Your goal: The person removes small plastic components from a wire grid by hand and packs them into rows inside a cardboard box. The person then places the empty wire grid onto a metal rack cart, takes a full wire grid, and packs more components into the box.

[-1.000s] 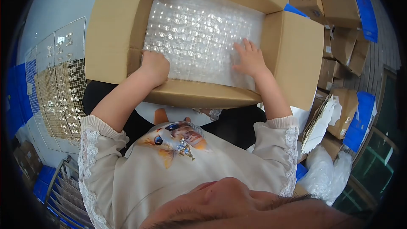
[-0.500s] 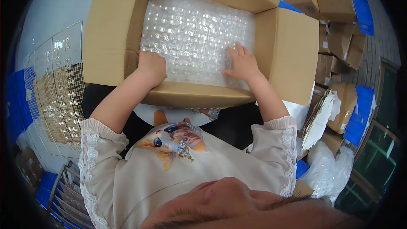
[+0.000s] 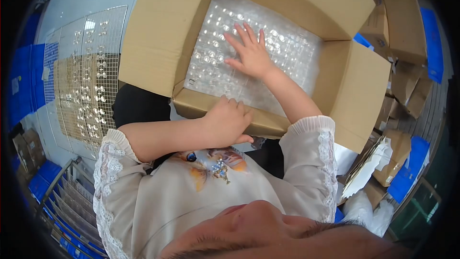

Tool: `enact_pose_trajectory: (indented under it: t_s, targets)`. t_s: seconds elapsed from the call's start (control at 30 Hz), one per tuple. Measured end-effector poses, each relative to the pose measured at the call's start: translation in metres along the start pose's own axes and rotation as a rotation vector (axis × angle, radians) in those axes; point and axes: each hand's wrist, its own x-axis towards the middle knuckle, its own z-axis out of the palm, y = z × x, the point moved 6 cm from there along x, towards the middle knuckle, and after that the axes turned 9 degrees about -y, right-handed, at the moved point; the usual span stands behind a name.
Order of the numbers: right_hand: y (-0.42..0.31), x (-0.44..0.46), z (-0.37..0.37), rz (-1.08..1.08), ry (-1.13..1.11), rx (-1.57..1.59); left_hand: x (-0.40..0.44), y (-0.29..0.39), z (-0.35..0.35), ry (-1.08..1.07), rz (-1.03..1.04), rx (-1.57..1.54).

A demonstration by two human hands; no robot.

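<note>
An open cardboard box (image 3: 158, 33) sits tilted before me, its flaps spread outward. Inside lies a clear plastic layer that looks like bubble wrap (image 3: 287, 79), with rows of small shiny round pieces showing in or through it. My right hand (image 3: 251, 55) rests on this layer near its middle, palm down and fingers spread. My left hand (image 3: 226, 122) is at the near wall of the box, its fingers bent over the top edge and the thumb on my side. A small dark mark shows at the layer's near-left corner.
To the left stands a wire mesh rack (image 3: 88, 76) with rows of small shiny pieces. Below it is a metal frame holding several panels (image 3: 72, 206). Cardboard cartons (image 3: 405, 29), stacked white sheets (image 3: 366, 168) and clear plastic bags (image 3: 359, 211) lie on the right.
My right hand has moved inward from the layer's right side to its middle. My left hand has left the inner left corner for the near wall. The box appears shifted and turned in view.
</note>
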Motion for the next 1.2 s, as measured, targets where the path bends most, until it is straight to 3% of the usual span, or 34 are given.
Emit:
enact_pose_trajectory:
  t_s: [0.17,0.67,0.87,1.2]
  targets:
    - [0.003,0.025,0.013,0.067,0.094,0.037,-0.002,-0.001,-0.002,-0.133,-0.038,-0.017]
    - [0.004,0.033,0.034,0.171,0.095,0.04,-0.001,-0.002,0.007,-0.191,-0.033,0.075]
    - [0.012,0.025,0.017,0.153,0.117,0.066,-0.003,-0.001,0.004,-0.154,-0.007,0.103]
    - [0.024,0.01,-0.005,0.173,-0.03,0.038,-0.004,-0.002,0.003,-0.034,0.037,0.133]
